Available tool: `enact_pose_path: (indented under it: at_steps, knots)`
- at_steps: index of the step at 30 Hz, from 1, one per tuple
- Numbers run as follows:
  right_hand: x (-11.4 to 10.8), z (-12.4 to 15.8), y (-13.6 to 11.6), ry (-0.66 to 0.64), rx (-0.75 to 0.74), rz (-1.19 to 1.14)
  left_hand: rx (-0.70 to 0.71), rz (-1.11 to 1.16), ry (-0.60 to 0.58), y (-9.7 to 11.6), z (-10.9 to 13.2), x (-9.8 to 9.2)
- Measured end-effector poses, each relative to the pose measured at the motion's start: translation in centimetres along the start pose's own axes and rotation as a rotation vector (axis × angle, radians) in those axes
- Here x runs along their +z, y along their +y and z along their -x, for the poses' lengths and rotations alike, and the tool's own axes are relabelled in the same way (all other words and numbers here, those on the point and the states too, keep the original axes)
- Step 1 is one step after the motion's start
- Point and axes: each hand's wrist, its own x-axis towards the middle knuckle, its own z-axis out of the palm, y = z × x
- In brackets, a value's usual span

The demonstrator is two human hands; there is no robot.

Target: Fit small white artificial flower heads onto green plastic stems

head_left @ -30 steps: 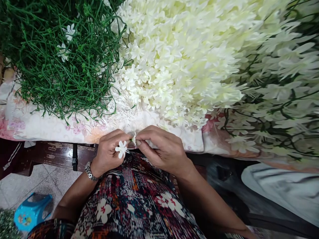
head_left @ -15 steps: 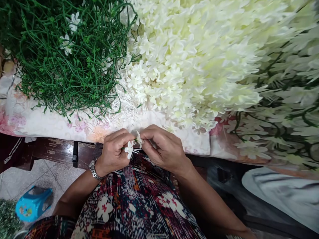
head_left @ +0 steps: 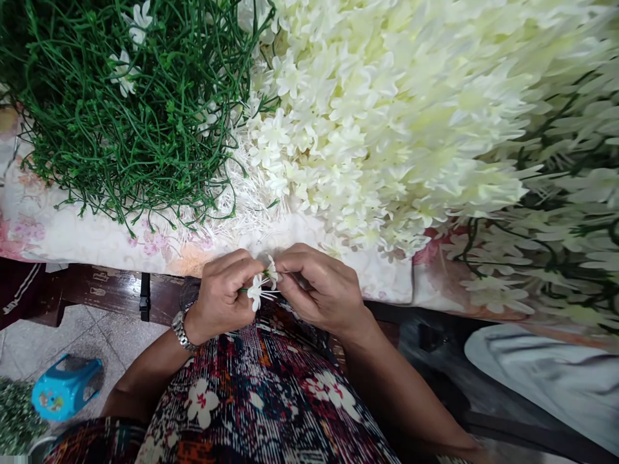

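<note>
Between my hands, close to the table's front edge, is a small white flower piece (head_left: pixel 256 292) with thin white stamens and a bit of green stem. My left hand (head_left: pixel 226 293), with a metal watch at the wrist, pinches its green stem. A second white blossom (head_left: pixel 271 271) sits between the fingertips of both hands. My right hand (head_left: pixel 322 290) is closed, thumb and forefinger pressed together at that blossom; what exactly they grip is too small to tell. Behind my hands lie a pile of green stems (head_left: pixel 135 129) and a large heap of white blossoms (head_left: pixel 367 116).
A floral cloth (head_left: pixel 97 241) covers the table. Loose white stamens (head_left: pixel 242 206) lie between the two piles. More white flowers on green stems (head_left: pixel 503 258) are at the right. A blue stool (head_left: pixel 65 390) stands on the floor at lower left, and light grey fabric (head_left: pixel 541 380) shows at lower right.
The view has shifted slightly. My hands keep nearly the same pose, with the flower piece still between them and its lower blossom turned a little.
</note>
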Motion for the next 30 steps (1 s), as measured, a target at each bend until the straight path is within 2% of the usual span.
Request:
enact_pose_path:
  at_steps: [30]
  knots:
    - [0.51,-0.33,-0.07,0.003,-0.062,0.076,-0.054,-0.117,0.016,0.63,-0.45,0.58]
